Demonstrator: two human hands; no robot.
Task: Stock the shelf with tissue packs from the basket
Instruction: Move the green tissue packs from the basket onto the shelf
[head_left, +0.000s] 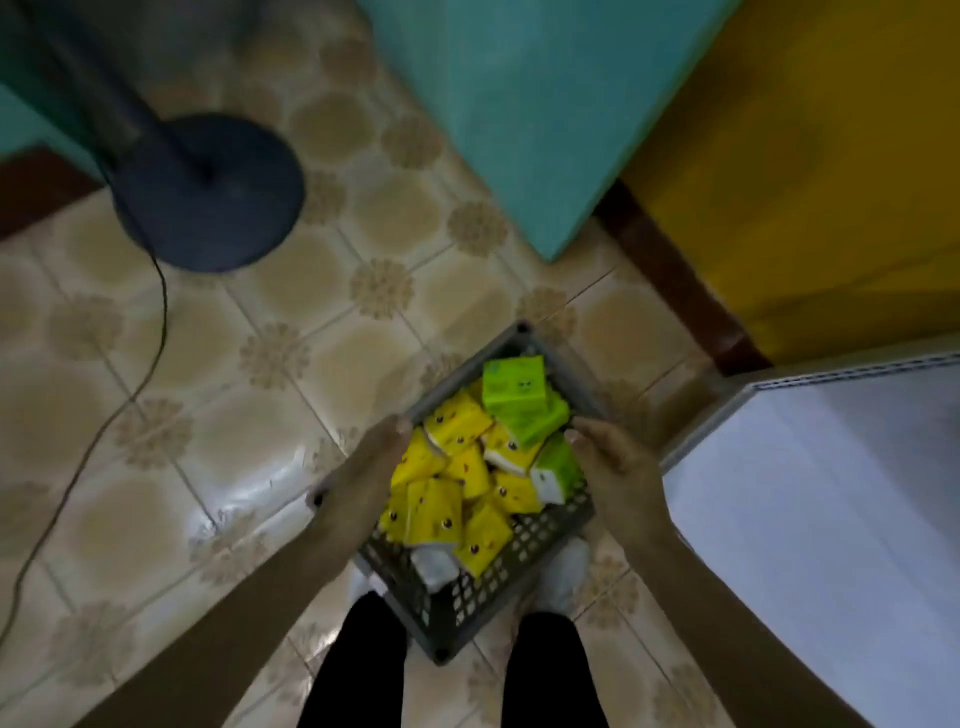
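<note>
The left hand (363, 467) and right hand (618, 462) each grip an opposite rim of a dark grey perforated plastic basket (467, 597). Between them lie soft yellow tissue packs (436, 512), with bright green tissue packs (514, 387) piled just beyond the fingertips. The print on the packs is too blurred to read, showing only small dark dots. A flat white shelf surface (831, 519) lies just right of the right hand.

fan stand (208, 192): blurred, pole cut off at upper left.
white shelf (831, 519): cut by the right edge.
basket (483, 592): left rim hidden under left hand (371, 460).
tissue packs (457, 467): print too blurred to read.
shoe (563, 571): half hidden beneath the basket.
</note>
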